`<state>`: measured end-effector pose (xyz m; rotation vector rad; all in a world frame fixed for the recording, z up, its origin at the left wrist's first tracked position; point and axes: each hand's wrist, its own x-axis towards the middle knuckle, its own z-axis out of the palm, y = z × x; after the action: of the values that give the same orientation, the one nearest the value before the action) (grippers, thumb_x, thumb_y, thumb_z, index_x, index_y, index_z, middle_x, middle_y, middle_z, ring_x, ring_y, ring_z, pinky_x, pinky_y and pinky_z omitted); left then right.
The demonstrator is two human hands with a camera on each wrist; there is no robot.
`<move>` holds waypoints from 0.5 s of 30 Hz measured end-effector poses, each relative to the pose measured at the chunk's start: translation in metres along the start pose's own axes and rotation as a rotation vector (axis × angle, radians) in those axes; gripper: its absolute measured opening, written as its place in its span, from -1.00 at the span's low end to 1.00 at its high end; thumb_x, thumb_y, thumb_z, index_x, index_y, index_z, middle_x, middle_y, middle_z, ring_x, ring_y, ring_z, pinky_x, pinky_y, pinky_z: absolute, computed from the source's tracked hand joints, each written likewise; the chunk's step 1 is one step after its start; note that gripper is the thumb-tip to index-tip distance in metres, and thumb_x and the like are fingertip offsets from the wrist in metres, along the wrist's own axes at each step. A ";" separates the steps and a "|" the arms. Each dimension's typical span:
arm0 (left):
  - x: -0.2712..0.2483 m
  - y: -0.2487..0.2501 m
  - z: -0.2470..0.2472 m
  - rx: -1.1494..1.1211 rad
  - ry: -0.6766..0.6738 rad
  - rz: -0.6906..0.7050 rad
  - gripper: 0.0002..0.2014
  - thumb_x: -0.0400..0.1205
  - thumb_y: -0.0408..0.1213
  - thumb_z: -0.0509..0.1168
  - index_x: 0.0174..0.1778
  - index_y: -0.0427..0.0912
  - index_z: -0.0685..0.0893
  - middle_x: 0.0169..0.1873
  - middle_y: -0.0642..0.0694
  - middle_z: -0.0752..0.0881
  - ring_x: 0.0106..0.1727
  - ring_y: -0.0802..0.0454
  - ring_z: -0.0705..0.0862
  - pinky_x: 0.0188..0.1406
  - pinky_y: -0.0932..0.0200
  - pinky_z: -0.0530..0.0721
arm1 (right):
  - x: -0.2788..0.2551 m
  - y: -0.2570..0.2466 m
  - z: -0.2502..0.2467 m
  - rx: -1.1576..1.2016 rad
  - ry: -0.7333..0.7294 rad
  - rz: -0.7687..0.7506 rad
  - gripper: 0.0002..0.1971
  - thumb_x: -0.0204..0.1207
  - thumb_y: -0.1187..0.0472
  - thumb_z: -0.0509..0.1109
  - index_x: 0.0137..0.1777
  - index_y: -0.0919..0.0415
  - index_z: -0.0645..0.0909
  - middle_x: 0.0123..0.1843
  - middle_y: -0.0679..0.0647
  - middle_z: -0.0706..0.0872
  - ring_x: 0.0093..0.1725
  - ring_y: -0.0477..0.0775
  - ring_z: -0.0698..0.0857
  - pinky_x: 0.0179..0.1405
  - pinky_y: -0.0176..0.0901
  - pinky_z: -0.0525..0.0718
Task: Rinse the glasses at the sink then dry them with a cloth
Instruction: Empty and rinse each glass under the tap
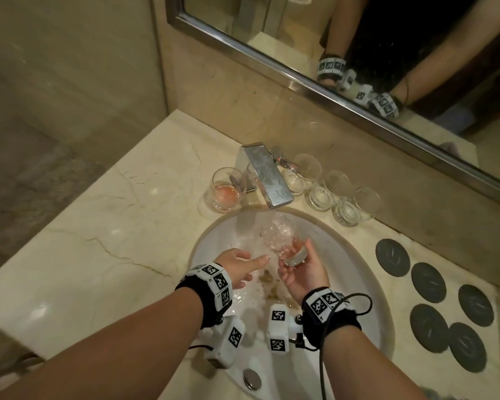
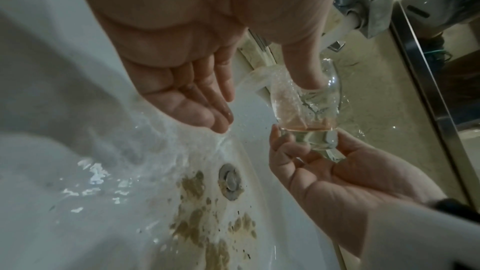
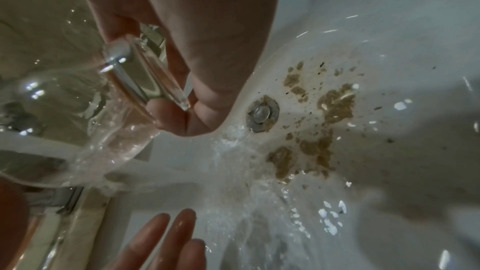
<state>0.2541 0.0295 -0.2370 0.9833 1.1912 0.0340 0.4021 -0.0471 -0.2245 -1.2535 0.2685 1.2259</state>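
Note:
My right hand point(image 1: 300, 269) grips the thick base of a clear glass point(image 1: 283, 238), tilted with its mouth under the running tap point(image 1: 267, 176). Water pours through the glass point(image 2: 303, 100) and a pinkish residue sits near its base. My left hand point(image 1: 240, 264) is open just left of it, straight wet fingers point(image 2: 197, 98) in the spill, thumb point(image 2: 303, 67) against the glass's rim. From the right wrist the glass point(image 3: 85, 114) fills the left side, base pinched by fingers point(image 3: 166, 114). The white sink point(image 1: 355, 269) has brown residue around the drain point(image 2: 230, 181).
A glass with pink liquid point(image 1: 227, 192) stands left of the tap. Several clear glasses point(image 1: 326, 192) line the counter right of it. Several dark round coasters point(image 1: 433, 307) lie on the right counter. A mirror point(image 1: 358, 47) runs behind, and marble counter point(image 1: 104, 226) spreads left.

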 end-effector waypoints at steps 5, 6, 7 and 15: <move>0.002 0.008 -0.006 -0.033 0.025 0.046 -0.37 0.40 0.13 0.54 0.27 -0.15 0.59 0.07 -0.11 0.77 -0.14 0.11 0.75 -0.23 0.24 0.68 | 0.010 0.002 0.003 -0.030 -0.010 0.050 -0.38 0.56 -0.22 0.27 0.34 0.34 0.53 -0.19 0.18 0.64 -0.43 0.02 0.57 -0.54 -0.28 0.60; 0.002 0.009 -0.007 -0.030 0.028 0.055 -0.39 0.40 0.13 0.53 0.26 -0.14 0.59 0.05 -0.11 0.77 -0.14 0.12 0.75 -0.23 0.25 0.68 | 0.012 0.003 0.003 -0.038 -0.007 0.061 -0.37 0.56 -0.23 0.27 0.32 0.35 0.54 -0.20 0.18 0.65 -0.43 0.02 0.56 -0.54 -0.28 0.59; 0.002 0.009 -0.009 -0.028 0.031 0.060 -0.41 0.41 0.13 0.53 0.24 -0.13 0.60 0.05 -0.10 0.77 -0.14 0.12 0.75 -0.23 0.25 0.68 | 0.013 0.003 0.004 -0.048 -0.006 0.070 -0.38 0.55 -0.24 0.26 0.27 0.34 0.56 -0.22 0.17 0.65 -0.43 0.02 0.56 -0.54 -0.29 0.58; 0.002 0.002 -0.015 -0.047 0.061 0.051 -0.43 0.41 0.15 0.52 0.20 -0.12 0.61 0.04 -0.07 0.77 -0.16 0.14 0.74 -0.32 0.29 0.65 | 0.016 -0.003 0.012 -0.119 0.099 0.067 -0.53 0.58 -0.19 0.27 0.00 0.27 0.65 -0.29 0.16 0.64 -0.48 0.00 0.47 -0.68 -0.36 0.50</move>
<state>0.2437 0.0412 -0.2380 0.9768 1.2155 0.1330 0.4054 -0.0275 -0.2301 -1.4204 0.3153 1.2541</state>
